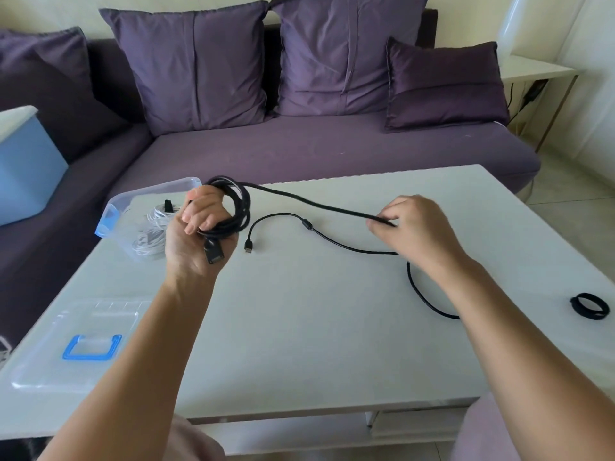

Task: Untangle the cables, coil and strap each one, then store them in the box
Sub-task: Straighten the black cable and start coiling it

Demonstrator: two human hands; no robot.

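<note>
My left hand (196, 227) grips a coil of black cable (238, 207) raised above the white table, one plug end hanging below the palm. From the coil a taut run of the same cable (299, 199) stretches right to my right hand (412, 227), which pinches it. The cable's tail (336, 242) curves back over the tabletop and ends in a USB plug (248, 247). A clear plastic box (133, 207) with blue clips stands behind my left hand and holds a coiled white cable (151, 234). A black strap roll (590, 304) lies at the table's right edge.
The box's clear lid (50, 361) with a blue handle lies at the front left of the table (299, 327). A purple sofa (299, 141) with cushions runs behind the table. A light-blue bin (23, 168) sits on the sofa at left.
</note>
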